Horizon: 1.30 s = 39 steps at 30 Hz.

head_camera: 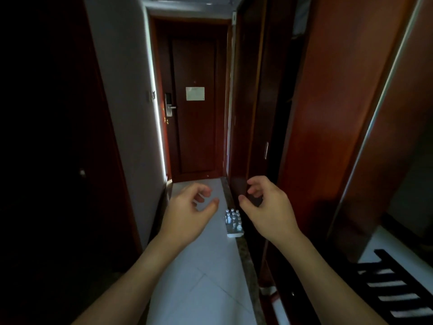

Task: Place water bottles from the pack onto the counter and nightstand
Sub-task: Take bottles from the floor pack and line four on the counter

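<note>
Both hands, left (187, 214) and right (269, 207), loosely curled, hold nothing; bottle pack (233, 222) seemingly on floor (206, 277).

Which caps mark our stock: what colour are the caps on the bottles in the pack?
White caps, best seen in the head view, on the pack on the floor.

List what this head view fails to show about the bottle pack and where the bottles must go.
- Pack of small white-capped water bottles on the pale floor: too small and distant for a bottle count or labels.
- Counter and nightstand: not identifiable in the head view.
- Left side: lost in darkness.
- Loosely curled left hand and right hand: both empty.
</note>
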Motion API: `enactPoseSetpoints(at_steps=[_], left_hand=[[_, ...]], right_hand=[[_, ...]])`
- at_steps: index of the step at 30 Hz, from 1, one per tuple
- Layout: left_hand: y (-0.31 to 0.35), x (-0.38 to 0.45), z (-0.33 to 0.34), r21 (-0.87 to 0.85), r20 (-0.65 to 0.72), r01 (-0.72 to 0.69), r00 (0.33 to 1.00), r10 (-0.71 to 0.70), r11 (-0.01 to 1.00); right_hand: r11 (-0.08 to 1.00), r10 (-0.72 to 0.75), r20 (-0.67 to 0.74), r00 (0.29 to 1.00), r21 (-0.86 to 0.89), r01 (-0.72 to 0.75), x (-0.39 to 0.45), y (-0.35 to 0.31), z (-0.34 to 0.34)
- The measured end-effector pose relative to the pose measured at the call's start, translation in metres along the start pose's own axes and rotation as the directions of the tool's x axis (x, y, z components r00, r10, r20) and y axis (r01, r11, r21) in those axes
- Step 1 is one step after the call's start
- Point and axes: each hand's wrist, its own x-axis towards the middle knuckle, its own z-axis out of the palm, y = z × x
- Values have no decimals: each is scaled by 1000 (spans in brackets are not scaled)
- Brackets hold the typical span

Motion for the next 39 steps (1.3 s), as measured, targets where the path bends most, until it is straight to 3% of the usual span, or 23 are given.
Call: enactPoseSetpoints(at_steps=[9,15,26,34,39], left_hand=[[-79,108,109,-22,69,100,993,-98,995],[-116,215,171,-33,12,138,990,-138,990],[-237,362,192,1,-51,186,981,-186,982],[-379,491,215,-48,-23,186,982,-187,981],[-436,588,243,-85,42,96,995,-93,992]], right_hand=[[998,62,22,998,22,-63,116,108,46],[992,92,69,993,81,-98,235,174,84],[991,18,206,978,130,-46,411,221,200],[994,52,189,981,81,-68,546,257,314],[993,115,141,983,8,-117,624,284,358]])
